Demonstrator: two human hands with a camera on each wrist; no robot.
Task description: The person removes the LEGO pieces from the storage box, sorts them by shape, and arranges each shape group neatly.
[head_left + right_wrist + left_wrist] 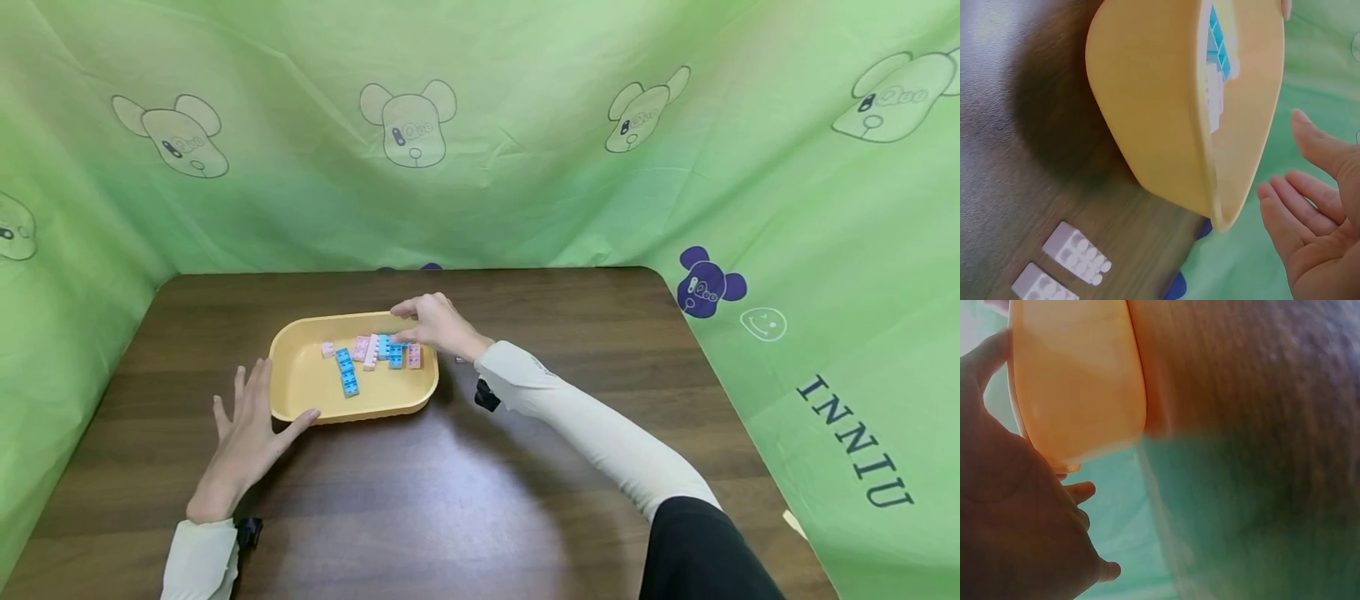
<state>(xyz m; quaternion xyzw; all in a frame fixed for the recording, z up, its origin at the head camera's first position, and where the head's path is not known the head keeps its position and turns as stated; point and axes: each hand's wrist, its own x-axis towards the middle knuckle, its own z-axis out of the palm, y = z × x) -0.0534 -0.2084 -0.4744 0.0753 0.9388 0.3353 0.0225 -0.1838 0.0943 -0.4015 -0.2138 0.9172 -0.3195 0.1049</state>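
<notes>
A yellow plastic tray [307,400] on the table holds several blue and pink toy building bricks, among them a blue brick [347,372] lying at a slant and a pink brick [414,357] near the right end. My left hand [243,437] rests against the tray's left end, thumb along the front rim and fingers spread; the left wrist view shows the hand [1022,494] beside the tray wall [1079,375]. Over the tray's back right part is my right hand [438,323]. In the right wrist view its fingers [1288,209] are loosely extended, with nothing visible in them.
Two pale pink bricks, one of them whole in view [1077,252], lie on the wooden table [525,517] just outside the tray, on the right hand's side. A green printed curtain [525,208] hangs behind the table and along its sides.
</notes>
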